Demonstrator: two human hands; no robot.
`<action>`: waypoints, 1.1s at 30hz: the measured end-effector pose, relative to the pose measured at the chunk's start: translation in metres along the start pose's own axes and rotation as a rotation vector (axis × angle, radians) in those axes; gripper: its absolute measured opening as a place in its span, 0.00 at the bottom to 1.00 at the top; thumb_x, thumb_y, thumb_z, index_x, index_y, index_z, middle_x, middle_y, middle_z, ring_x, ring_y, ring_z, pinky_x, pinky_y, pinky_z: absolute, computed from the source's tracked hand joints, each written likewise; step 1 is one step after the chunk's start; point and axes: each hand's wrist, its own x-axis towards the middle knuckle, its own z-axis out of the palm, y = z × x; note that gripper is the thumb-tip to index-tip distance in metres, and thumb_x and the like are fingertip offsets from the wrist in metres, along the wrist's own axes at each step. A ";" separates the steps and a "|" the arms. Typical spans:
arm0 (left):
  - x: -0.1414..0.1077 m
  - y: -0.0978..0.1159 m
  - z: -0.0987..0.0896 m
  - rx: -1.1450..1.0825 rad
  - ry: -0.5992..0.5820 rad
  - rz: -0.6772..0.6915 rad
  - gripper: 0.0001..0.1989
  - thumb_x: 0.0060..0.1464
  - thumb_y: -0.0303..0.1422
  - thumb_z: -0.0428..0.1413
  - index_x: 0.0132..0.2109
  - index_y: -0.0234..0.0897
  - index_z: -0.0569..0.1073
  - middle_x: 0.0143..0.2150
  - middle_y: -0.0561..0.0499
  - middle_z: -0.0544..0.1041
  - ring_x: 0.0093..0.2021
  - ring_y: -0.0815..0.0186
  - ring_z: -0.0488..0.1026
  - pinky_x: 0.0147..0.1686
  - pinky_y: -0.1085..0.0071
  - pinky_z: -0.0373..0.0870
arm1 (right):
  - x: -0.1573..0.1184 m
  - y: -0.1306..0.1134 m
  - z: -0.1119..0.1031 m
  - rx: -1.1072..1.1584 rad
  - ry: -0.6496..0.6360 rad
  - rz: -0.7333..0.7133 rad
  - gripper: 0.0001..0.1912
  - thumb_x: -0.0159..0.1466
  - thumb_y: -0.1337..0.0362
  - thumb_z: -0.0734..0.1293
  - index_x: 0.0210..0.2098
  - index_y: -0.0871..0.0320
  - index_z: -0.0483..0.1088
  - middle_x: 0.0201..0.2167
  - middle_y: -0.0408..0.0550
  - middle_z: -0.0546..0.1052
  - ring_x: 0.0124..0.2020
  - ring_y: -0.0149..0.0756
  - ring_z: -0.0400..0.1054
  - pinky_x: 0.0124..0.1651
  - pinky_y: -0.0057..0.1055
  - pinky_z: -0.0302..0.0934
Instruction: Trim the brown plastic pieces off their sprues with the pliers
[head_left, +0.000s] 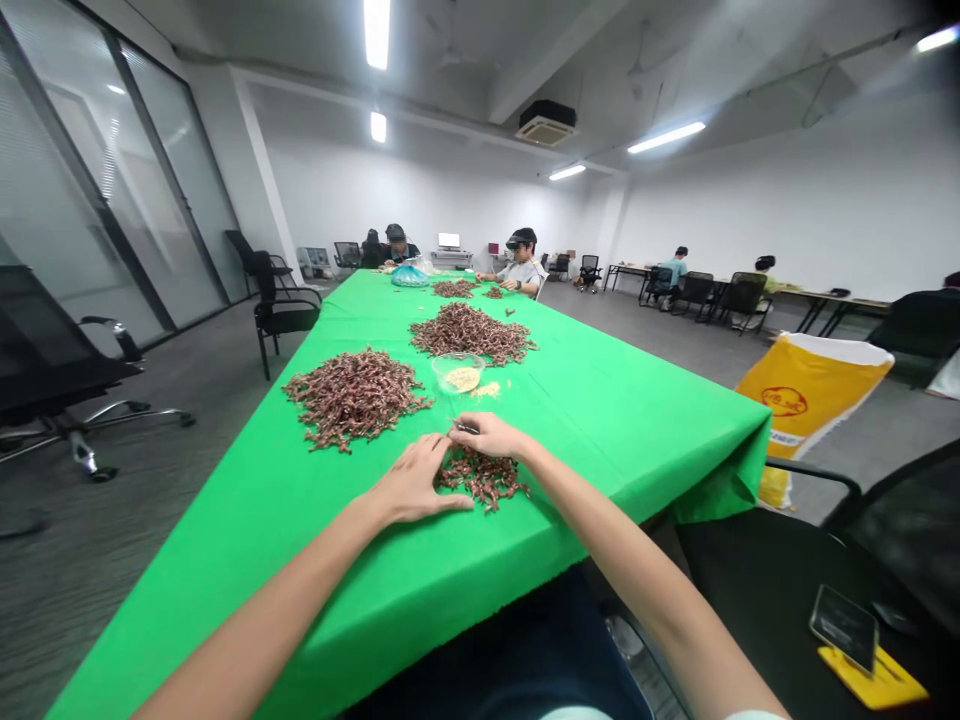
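Observation:
My left hand (415, 482) lies on the table beside a small heap of reddish-brown, dried, twisted pieces (491, 482). Its fingers are stretched out and the thumb is spread away along the heap's near side. Over the heap's far edge, my right hand (489, 437) is closed in a pinch near the left fingertips. Something small, thin and dark shows at its fingers, too small to name. Just beyond stands a clear plastic bowl (442, 370) with pale yellow grains (463, 379). More such grains (489, 389) are scattered on the cloth to its right.
Larger heaps of the brown pieces lie at left (356, 398) and farther back (472, 333) on the green tablecloth (600, 390). Two co-workers (523, 265) (397, 245) sit at the far end. A chair (757, 590) with a phone (845, 627) and a yellow sack (814, 385) stand at right.

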 end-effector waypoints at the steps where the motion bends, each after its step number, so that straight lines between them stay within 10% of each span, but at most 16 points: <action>1: 0.000 -0.001 0.000 0.001 0.000 -0.014 0.60 0.42 0.67 0.52 0.69 0.29 0.49 0.70 0.32 0.50 0.69 0.40 0.47 0.65 0.48 0.49 | -0.002 -0.002 -0.001 0.005 -0.002 -0.002 0.14 0.67 0.55 0.63 0.37 0.61 0.70 0.30 0.42 0.70 0.32 0.31 0.61 0.35 0.26 0.53; 14: -0.004 0.009 -0.018 -0.079 0.095 0.129 0.38 0.46 0.62 0.56 0.56 0.42 0.67 0.53 0.43 0.69 0.52 0.50 0.67 0.53 0.56 0.64 | -0.010 0.002 -0.025 0.277 0.052 0.003 0.21 0.66 0.50 0.62 0.32 0.63 0.73 0.30 0.45 0.74 0.32 0.32 0.63 0.37 0.27 0.56; 26: -0.003 0.003 -0.026 -0.070 0.141 0.118 0.33 0.48 0.60 0.56 0.51 0.40 0.69 0.49 0.44 0.70 0.49 0.52 0.68 0.50 0.58 0.65 | -0.016 0.058 -0.023 0.367 0.651 0.266 0.24 0.63 0.47 0.59 0.19 0.58 0.61 0.13 0.41 0.63 0.15 0.28 0.56 0.22 0.26 0.53; 33: -0.003 -0.001 -0.029 -0.034 0.168 0.104 0.32 0.49 0.60 0.55 0.49 0.39 0.71 0.48 0.44 0.72 0.48 0.52 0.69 0.48 0.59 0.65 | -0.023 0.069 -0.023 0.369 0.753 0.377 0.23 0.60 0.46 0.59 0.20 0.58 0.60 0.14 0.41 0.63 0.14 0.27 0.55 0.19 0.25 0.51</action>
